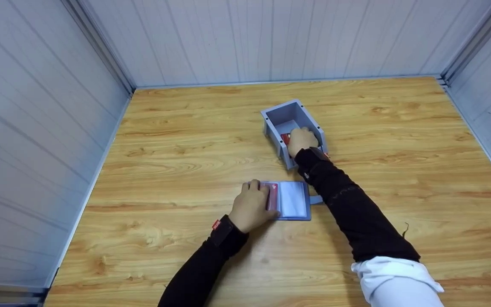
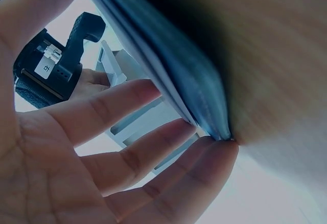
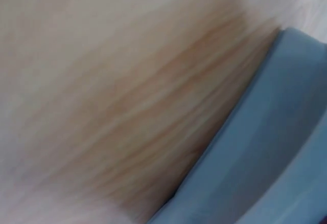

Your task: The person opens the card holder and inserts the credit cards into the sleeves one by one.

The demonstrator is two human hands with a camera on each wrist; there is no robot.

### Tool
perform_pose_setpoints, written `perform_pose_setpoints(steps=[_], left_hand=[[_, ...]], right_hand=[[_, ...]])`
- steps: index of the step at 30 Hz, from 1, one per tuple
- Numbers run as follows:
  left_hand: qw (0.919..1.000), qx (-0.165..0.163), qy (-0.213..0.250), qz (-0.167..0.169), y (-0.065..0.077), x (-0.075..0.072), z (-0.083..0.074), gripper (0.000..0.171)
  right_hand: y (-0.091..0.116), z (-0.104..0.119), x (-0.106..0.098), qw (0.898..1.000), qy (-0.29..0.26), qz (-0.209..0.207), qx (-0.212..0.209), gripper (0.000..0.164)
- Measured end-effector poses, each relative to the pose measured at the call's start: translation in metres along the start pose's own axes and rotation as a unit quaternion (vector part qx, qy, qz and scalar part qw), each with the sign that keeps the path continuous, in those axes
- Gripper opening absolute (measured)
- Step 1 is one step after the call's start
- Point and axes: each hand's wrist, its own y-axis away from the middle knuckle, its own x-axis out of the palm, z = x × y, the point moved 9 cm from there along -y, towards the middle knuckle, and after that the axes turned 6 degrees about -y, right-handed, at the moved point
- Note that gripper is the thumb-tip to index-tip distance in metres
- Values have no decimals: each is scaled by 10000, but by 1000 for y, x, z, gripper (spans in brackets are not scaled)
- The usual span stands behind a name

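A small card holder (image 1: 294, 199) lies spread on the table, with clear sleeves on its right half and a red card (image 1: 273, 197) in its left half. My left hand (image 1: 252, 206) grips that left half, fingers at the far edge and thumb near the front edge. In the left wrist view, fingertips (image 2: 176, 129) touch the side of the card holder (image 2: 168, 65). My right hand (image 1: 302, 140) reaches down into a grey bin (image 1: 273, 128), beside something red (image 1: 286, 138) inside it. Its fingertips are hidden, so what they hold cannot be made out.
A strap (image 1: 316, 199) sticks out from the card holder's right side, under the right forearm. White panel walls (image 1: 245, 42) enclose the wooden table (image 1: 177, 140) at the back and both sides. The right wrist view catches only the bin's edge (image 3: 245, 132) and blurred wood.
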Motion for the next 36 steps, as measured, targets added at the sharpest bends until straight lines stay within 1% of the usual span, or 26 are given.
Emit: perform_pose_setpoints(steps=[7,14,22,28,33,36], left_hand=[[10000,3,7,9,0,3,1,73],[10000,-14,46,44,0,1,1,73],[10000,11,-18,-6,1,0,-1,71],[10000,2,-25,18,1,1,-1,71],[10000,-21,14,52,0,1,-1,70],[10000,-34,15,61,1,1,0,71]], right_hand=[[0,3,-2,9998,32,124,-170,27],[1,5,-6,9989,-62,117,-452,23],[3,6,-9,9979,-179,55,-618,29],[4,7,-10,9981,-103,-49,-608,31],[5,6,-11,9991,54,-20,-419,34],[5,5,-12,9995,80,0,-310,33]])
